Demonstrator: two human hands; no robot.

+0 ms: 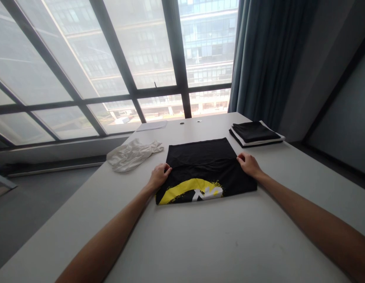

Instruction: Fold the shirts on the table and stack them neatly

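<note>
A black T-shirt (206, 165) with a yellow and white print lies folded into a rough rectangle on the white table (200, 236). The print shows along its near edge, and a crease runs across the middle. My left hand (160, 175) pinches the shirt's left edge. On the opposite side, my right hand (247, 163) grips the right edge between thumb and fingers. Both hands rest close to the tabletop, and the cloth lies mostly flat between them.
Left of the shirt lies a crumpled white cloth (134, 155). A stack of folded black and white garments (255, 133) sits at the back right. Some paper (152, 125) lies at the far left edge. Beyond the table are windows and a blue-grey curtain (259, 63).
</note>
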